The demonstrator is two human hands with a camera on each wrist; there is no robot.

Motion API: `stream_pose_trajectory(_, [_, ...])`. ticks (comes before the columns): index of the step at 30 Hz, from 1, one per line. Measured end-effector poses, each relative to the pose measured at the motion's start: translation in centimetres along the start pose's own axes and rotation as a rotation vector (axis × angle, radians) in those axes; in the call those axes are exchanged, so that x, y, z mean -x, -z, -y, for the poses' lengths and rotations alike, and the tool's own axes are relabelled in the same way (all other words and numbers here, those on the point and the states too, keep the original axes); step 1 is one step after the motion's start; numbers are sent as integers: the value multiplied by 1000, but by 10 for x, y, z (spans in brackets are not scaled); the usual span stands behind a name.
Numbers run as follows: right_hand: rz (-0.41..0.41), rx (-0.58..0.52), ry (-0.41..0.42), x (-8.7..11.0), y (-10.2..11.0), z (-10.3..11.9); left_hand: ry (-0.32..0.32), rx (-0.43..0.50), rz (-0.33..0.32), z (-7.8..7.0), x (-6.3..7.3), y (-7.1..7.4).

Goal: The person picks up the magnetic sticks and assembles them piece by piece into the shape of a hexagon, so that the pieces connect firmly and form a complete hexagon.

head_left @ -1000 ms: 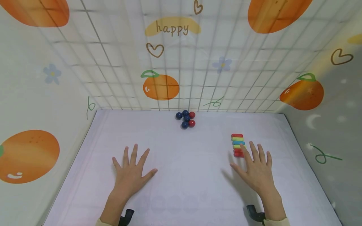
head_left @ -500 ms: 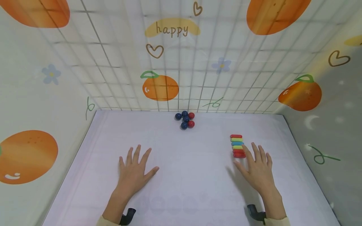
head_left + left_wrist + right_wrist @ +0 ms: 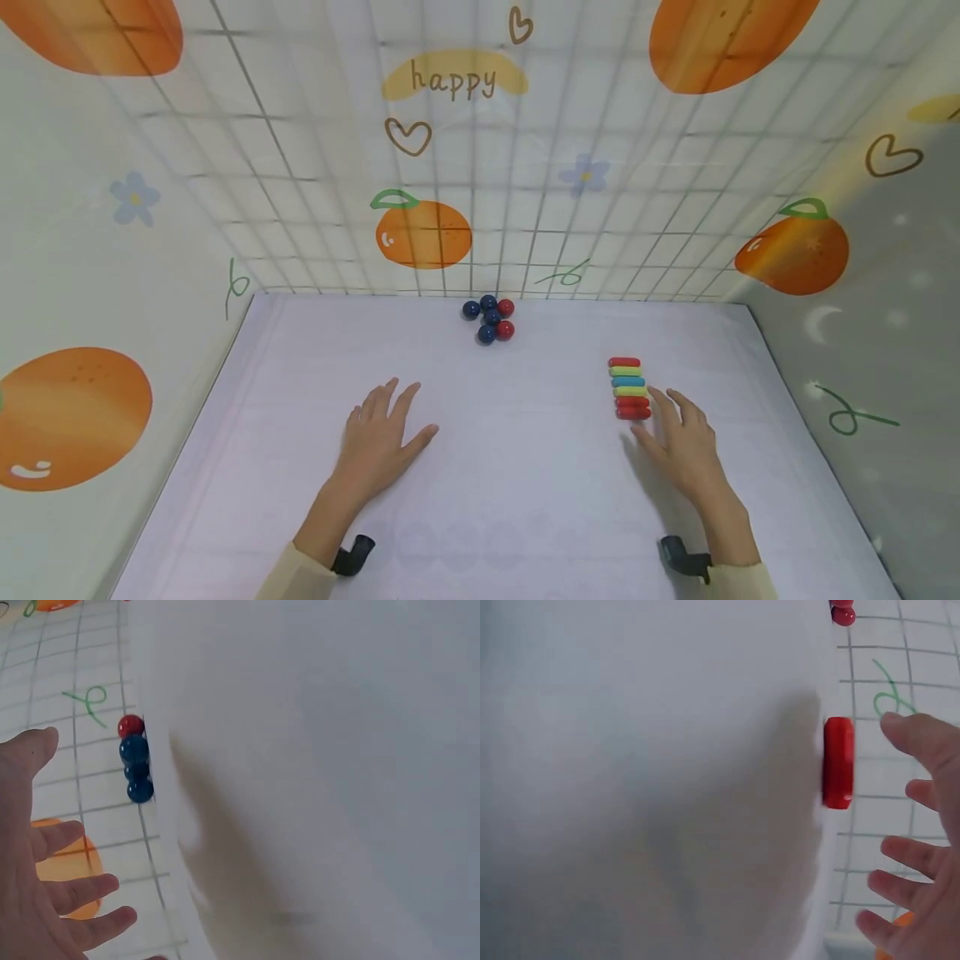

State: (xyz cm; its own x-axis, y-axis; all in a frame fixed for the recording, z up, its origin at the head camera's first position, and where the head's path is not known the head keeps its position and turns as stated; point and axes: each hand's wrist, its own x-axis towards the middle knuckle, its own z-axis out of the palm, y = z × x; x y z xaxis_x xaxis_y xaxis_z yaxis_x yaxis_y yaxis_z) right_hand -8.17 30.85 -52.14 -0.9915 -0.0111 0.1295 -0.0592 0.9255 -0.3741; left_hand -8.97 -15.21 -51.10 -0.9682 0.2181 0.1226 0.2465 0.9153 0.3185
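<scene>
In the head view, a cluster of dark blue balls (image 3: pixel 487 334) and red balls (image 3: pixel 506 331) sits at the back middle of the white table. Toward the right lies a column of short coloured sticks: red sticks (image 3: pixel 633 413), yellow-green sticks and a blue stick (image 3: pixel 628 382), side by side. My right hand (image 3: pixel 684 450) is just right of the sticks, fingers slightly bent and holding nothing. The left hand (image 3: pixel 377 447), with fingers loosely spread and nothing in it, is over the left half of the table. A red stick (image 3: pixel 838 763) shows near the thumb in the right wrist view.
White cloth covers the table (image 3: pixel 525 467). Behind it rises a wire grid (image 3: pixel 517 200) under a sheet printed with oranges and hearts. Printed curtains (image 3: pixel 67 292) stand at both sides. A black device (image 3: pixel 354 556) is fixed at each wrist.
My left hand has moved right and drawn its spread fingers closer together. My right hand has shifted slightly right, its fingers bending more, so the lower sticks show fully. Sticks and balls stay put.
</scene>
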Motion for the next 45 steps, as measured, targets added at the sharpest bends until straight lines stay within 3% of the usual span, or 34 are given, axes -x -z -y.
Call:
stream_pose_trajectory(5, [82, -128, -115, -7, -6, -8, -12, 109, 16, -11, -17, -3])
stream_pose_trajectory(8, [100, -167, -140, -11, -8, -12, -13, 162, 28, -17, -30, -4])
stream_pose_trajectory(20, [97, -206, -160, -15, -10, -19, 31, 354, 80, -26, -99, -19])
stream_pose_trajectory(27, [75, -205, -123, -17, -12, -21, 35, 497, 77, -27, -139, -33])
stream_pose_trajectory(37, [78, -186, -117, -19, -13, -22, 35, 579, 96, -32, -165, -49])
stream_pose_trajectory(45, [81, -169, -126, -19, -14, -23, 47, 547, 104, -34, -177, -58])
